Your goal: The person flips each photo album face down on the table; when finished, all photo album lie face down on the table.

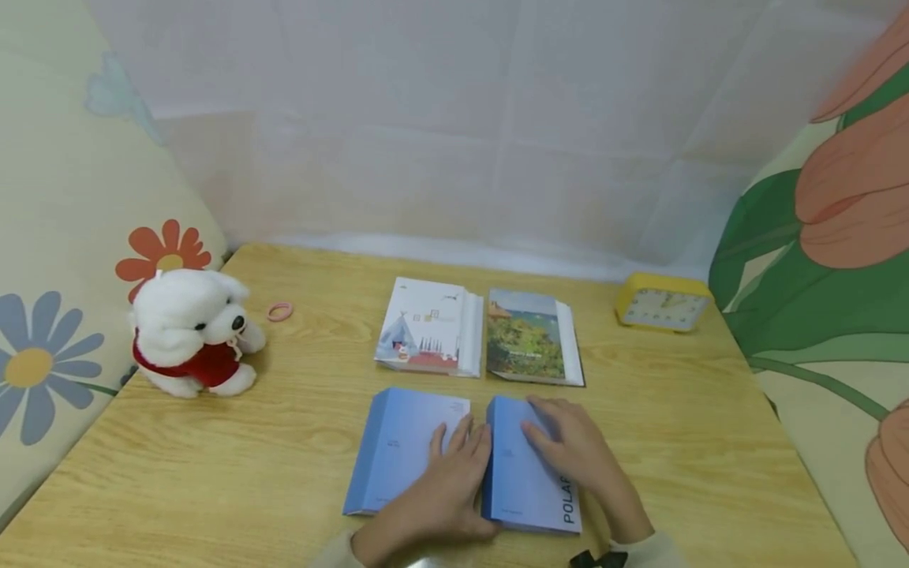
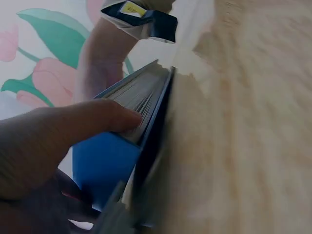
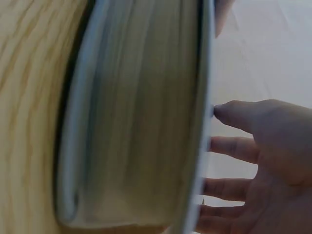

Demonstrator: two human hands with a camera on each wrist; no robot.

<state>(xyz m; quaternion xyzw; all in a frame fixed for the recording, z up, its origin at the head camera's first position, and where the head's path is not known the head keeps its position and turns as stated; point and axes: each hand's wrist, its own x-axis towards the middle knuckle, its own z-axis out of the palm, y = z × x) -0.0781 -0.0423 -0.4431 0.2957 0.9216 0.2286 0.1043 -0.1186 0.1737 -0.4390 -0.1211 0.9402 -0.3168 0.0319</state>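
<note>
Two thick blue books lie side by side at the near side of the table. The right blue book (image 1: 521, 473) carries the letters "POLAR" along its edge; the left blue book (image 1: 408, 450) is plain with small print. My left hand (image 1: 450, 485) lies between them, its extended fingers along the right book's spine. In the left wrist view, its thumb (image 2: 117, 116) presses against that book's page ends. My right hand (image 1: 575, 446) rests on the right book's cover with spread, fairly straight fingers. The right wrist view shows the page block (image 3: 136, 122) close up, with the fingers touching the cover.
Behind lie a white illustrated book (image 1: 424, 327) and a book with a garden picture (image 1: 527, 335). A white plush dog (image 1: 188, 335) in red sits at left, beside a pink ring (image 1: 280, 312). A yellow clock (image 1: 663, 304) stands at the back right of the wooden table (image 1: 284, 442).
</note>
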